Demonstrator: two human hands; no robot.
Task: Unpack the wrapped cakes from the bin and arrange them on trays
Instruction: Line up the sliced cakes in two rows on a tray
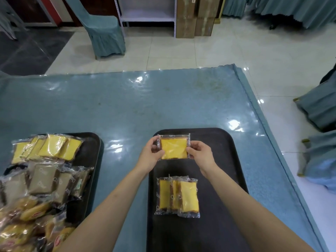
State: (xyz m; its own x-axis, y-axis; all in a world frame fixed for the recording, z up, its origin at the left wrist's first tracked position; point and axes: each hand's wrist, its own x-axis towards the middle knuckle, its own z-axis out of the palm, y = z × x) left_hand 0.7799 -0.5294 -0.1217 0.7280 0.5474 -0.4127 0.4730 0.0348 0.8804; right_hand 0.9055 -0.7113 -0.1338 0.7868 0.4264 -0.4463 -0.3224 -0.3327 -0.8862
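Note:
A yellow cake in clear wrap [174,148] is held over the far end of the black tray [218,160] in front of me. My left hand [151,155] pinches its left edge and my right hand [200,155] pinches its right edge. Closer to me on the same tray lie three wrapped yellow cakes [178,196], overlapping side by side. A second black tray [91,151] at the left carries a heap of wrapped yellow cakes [49,149], brown cakes [43,180] and round golden pastries [27,220]. No bin is in view.
Both trays rest on a table under a shiny blue cover [127,106]; its right edge [269,142] runs diagonally. Beyond are a tiled floor, a covered chair [103,31], a white shelf unit [147,15] and cardboard boxes [194,17]. More covered chairs [320,110] stand at the right.

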